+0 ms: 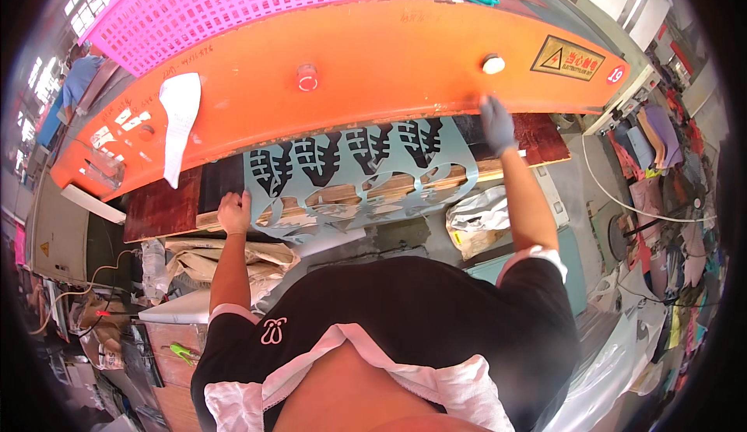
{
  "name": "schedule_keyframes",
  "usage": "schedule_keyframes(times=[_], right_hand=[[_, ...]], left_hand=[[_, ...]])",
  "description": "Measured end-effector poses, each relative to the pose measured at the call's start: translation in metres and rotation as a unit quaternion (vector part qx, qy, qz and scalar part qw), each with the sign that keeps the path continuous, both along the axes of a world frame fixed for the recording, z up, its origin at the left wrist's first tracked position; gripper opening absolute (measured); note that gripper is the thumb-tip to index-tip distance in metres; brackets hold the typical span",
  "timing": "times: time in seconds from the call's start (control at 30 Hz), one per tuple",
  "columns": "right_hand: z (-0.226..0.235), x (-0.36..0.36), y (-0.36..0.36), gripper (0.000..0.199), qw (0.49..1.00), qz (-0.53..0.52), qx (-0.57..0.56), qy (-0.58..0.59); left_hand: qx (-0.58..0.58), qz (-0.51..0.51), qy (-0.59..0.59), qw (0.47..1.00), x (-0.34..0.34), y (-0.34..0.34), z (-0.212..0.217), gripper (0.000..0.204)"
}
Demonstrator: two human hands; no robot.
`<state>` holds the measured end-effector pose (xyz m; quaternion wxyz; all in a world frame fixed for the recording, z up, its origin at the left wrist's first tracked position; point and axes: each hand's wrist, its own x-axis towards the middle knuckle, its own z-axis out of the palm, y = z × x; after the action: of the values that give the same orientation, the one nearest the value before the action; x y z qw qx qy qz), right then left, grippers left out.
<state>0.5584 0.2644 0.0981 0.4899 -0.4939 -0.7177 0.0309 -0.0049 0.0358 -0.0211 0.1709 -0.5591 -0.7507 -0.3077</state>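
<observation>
**Positioning a cut sheet under the press**

Holding a pale blue sheet (362, 175) with fish-skeleton-shaped cut-outs flat on the wooden board surface (167, 206), just beneath the long orange curved press beam (373, 66). Left hand (234, 212) bare, resting on the sheet's near left corner, fingers curled down onto it and pinning rather than gripping. Right hand (496, 124) in a grey glove, reaching up to the sheet's far right edge where it meets the beam; probably pressed flat there, but impossible to tell from this angle whether those fingers are closed on anything. Sheet spread between both hands, far edge tucked under the beam's lower lip, near edge overhanging the board.

Judged as the alignment step: sheet laid out, still being squared. Next move likely calls for keeping the sheet taut and even, then clearing both hands from under the beam.

Elsewhere: white round button (492, 64) and red round button (306, 77) on the beam, white cloth (180, 121) draped over it, pink plastic lattice basket (233, 0) on top.
</observation>
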Motion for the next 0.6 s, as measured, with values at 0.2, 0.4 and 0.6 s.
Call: schedule_keyframes(times=[0.2,0.4,0.6], right_hand=[[-0.091,0.027,-0.048,0.023,0.963,-0.102,-0.079,-0.236],[-0.081,0.028,-0.036,0.024,0.971,-0.11,-0.035,-0.209],[-0.061,0.026,-0.038,0.025,0.967,-0.098,-0.073,-0.224]], left_hand=[[-0.033,0.031,-0.016,0.999,0.0,0.012,0.02,0.038],[0.02,0.001,0.004,1.0,-0.003,0.016,0.047,0.038],[-0.019,-0.005,-0.018,1.0,-0.003,0.019,0.06,0.038]])
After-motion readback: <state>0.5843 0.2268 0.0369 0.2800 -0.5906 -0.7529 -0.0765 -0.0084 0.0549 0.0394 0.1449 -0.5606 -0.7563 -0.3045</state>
